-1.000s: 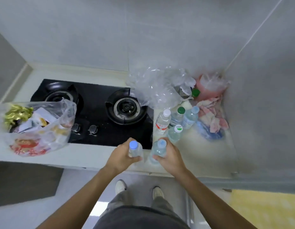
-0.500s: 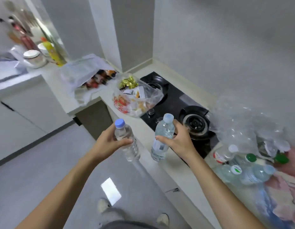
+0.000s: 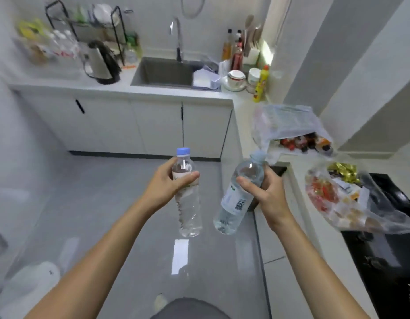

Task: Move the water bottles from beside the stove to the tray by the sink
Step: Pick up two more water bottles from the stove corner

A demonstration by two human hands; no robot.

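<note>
While both arms were stretched out over the grey tiled floor (image 3: 107, 199), a clear plastic water bottle with a blue cap (image 3: 187, 194) was held upright in the left hand (image 3: 167, 187), the fingers and thumb curled round its upper body. A second clear plastic water bottle with a pale cap and a white barcode label (image 3: 238, 196) was gripped near its shoulder by the right hand (image 3: 266, 192) and was tilted, its base leaning towards the first bottle. Both bottles were carried in the air, apart from each other and well away from the steel sink (image 3: 165, 72) set in the white table (image 3: 68, 85). The black gas stove (image 3: 388, 254) lay at the right edge, partly covered by a clear plastic bag of snacks (image 3: 351, 203). Whether a tray stood by the sink could not be told through the blur.
</note>
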